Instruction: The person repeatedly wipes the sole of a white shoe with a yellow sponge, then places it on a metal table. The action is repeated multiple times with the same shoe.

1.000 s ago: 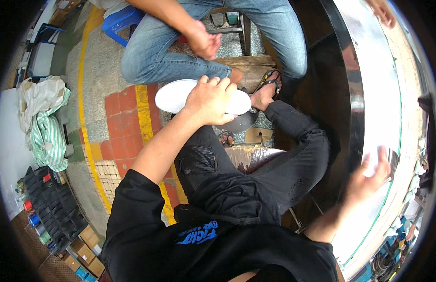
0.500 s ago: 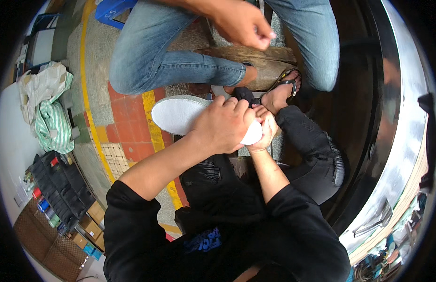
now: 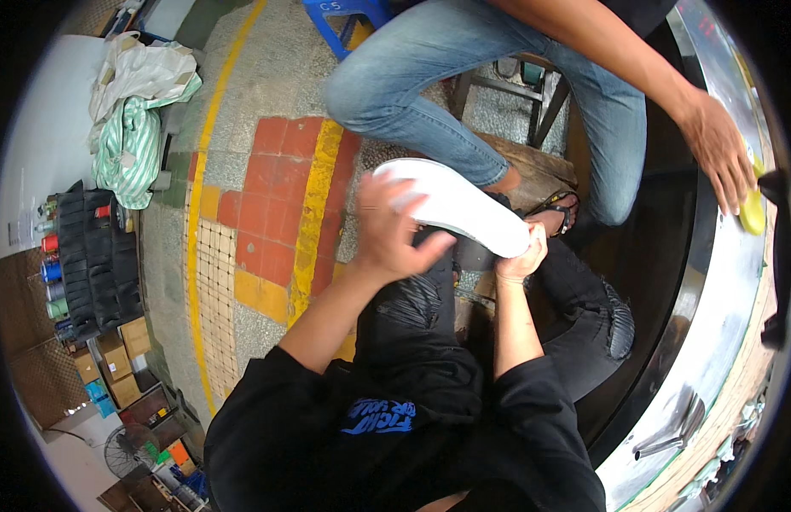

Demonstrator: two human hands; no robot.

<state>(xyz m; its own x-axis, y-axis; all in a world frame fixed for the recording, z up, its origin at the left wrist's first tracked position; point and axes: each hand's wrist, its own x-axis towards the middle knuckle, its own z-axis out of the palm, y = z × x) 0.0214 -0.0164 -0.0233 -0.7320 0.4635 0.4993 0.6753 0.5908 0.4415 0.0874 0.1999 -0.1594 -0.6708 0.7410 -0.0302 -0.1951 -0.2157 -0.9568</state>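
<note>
A white shoe sole [image 3: 463, 205] lies tilted above my knees, its broad end to the left and its narrow end to the right. My right hand [image 3: 523, 258] is closed round the narrow end. At the broad end, my left hand [image 3: 387, 226] has its fingers and thumb spread, slightly smeared by motion; its fingertips overlap the sole's edge, and I cannot tell whether they touch it. Underneath the sole, a dark rounded thing [image 3: 474, 254] shows in part.
Across from me sits a person in jeans [image 3: 421, 77], whose hand [image 3: 721, 149] reaches to a yellow-green object [image 3: 753, 205] on the metal-edged bench [image 3: 668, 375] at right. A wooden block [image 3: 532, 166] is by their sandalled foot. Bags [image 3: 127, 154] lie at far left; a blue stool [image 3: 344, 21] stands behind.
My left hand has come off the sole's middle and opened at its broad end. More of the white surface shows. The other person's hand has moved right to the bench.
</note>
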